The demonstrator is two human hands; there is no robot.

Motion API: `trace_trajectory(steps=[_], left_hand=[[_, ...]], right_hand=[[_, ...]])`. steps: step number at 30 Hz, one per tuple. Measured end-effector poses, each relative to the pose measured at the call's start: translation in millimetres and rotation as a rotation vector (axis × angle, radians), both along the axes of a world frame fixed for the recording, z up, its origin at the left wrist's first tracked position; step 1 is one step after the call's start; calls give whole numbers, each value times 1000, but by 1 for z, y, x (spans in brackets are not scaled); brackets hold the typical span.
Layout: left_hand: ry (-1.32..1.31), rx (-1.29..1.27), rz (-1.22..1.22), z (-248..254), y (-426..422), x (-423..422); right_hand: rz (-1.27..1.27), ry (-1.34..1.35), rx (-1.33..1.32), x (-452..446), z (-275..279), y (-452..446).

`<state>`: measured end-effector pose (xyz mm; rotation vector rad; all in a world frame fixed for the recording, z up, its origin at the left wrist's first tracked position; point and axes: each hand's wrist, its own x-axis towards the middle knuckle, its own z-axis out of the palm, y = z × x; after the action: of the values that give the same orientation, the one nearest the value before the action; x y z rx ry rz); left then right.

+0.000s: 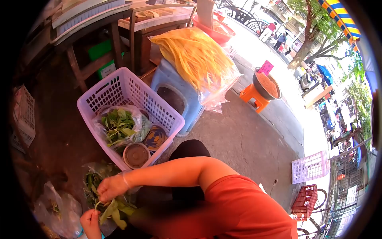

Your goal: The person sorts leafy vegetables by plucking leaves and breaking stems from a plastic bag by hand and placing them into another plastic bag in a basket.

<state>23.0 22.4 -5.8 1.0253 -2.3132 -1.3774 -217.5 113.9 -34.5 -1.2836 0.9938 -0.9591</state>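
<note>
Holding leafy greens (114,212), the right hand (110,188) is closed around them; the left hand (91,221) pinches a thin stem (96,204). Other leaves (118,123) sit bagged inside the basket (173,128).

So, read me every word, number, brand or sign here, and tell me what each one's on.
I can't read any of it for certain:
Pink card in the bowl: marks too small to read.
White label on the green box: too blurred.
Dark ironwork sign at the top: pale characters, too small.
White sheet at far right: too blurred to make out.
</note>
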Motion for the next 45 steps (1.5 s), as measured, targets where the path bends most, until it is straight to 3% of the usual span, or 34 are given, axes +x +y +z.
trace_trajectory(steps=[3,6,9,12,16,18,19,20,21,24,27,31,36,40,44,45], left_hand=[[-34,22,2,6,0,0],[-31,33,-14,13,3,-5],[8,35,-48,15,4,-9],[-89,114,-47,40,12,-17],[-91,23,-60,42,22,-30],[-7,-51,-49,27,21,-29],[-12,-20,-33,27,21,-27],[32,48,30,24,19,-26],[19,51,61,21,15,-15],[27,126,88,13,14,-13],[109,208,116,10,14,-16],[189,385,213,12,12,-19],[252,578,292,8,18,-29],[385,506,326,-3,26,-38],[466,560,392,-8,27,-36],[512,592,502,-5,27,-37]], right_hand=[[51,179,-68,-9,17,2],[35,87,-78,-10,9,-3],[44,199,58,-20,25,4],[18,279,-106,-17,13,1],[-298,647,-323,-5,8,4],[-353,702,-225,-3,30,9],[-472,684,-292,-5,8,6],[-570,529,-104,-29,1,-1],[-542,364,64,-27,4,-8],[-335,103,93,-27,20,-5],[-219,119,128,-11,6,-6],[-237,-99,139,10,11,-7],[-80,-83,222,38,6,1],[-58,-207,352,55,9,4],[-159,58,326,58,19,1],[-126,134,194,57,10,3]])
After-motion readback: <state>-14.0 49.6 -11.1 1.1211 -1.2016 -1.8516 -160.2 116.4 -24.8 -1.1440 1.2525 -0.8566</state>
